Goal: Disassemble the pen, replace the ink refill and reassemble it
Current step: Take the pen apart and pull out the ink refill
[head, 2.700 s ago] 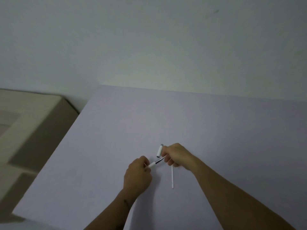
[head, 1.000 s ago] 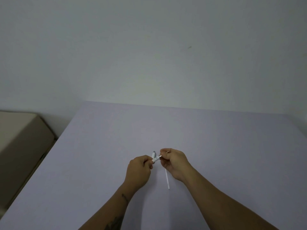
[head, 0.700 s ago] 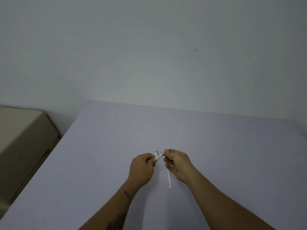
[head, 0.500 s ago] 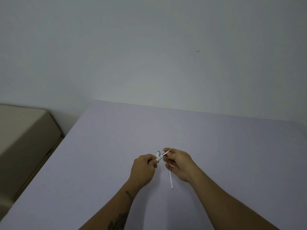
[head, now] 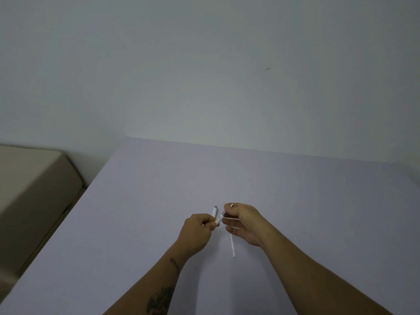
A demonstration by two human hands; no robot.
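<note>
Both hands work above the centre of the pale lilac worktop, close together and near its front half. The left hand is curled into a narrow grip, thumb and forefinger pinched on the white barrel, whose free end points up and to the right towards the other hand. The right hand is also in a narrow grip: thumb and forefinger hold a small dark, metallic-looking tip part that runs on from the barrel end; a short metal end shows above the forefinger. Whether tip part and barrel are joined or only touching cannot be told, as the joint is small and partly hidden by the fingers. A second white piece, the cap, shows just beside and beyond the left grip, upright-tilted with a grey end on top; it cannot be told whether the left hand carries it or it lies on the worktop behind the fingers. A thin white refill lies flat on the worktop just below the right hand, running nearly straight towards the viewer; its far end is hidden under the right palm, and neither grip holds it. Both forearms enter from the bottom edge; the left one bears dark tattoo marks. A beige bed stands to the left of the worktop, against a plain wall
</note>
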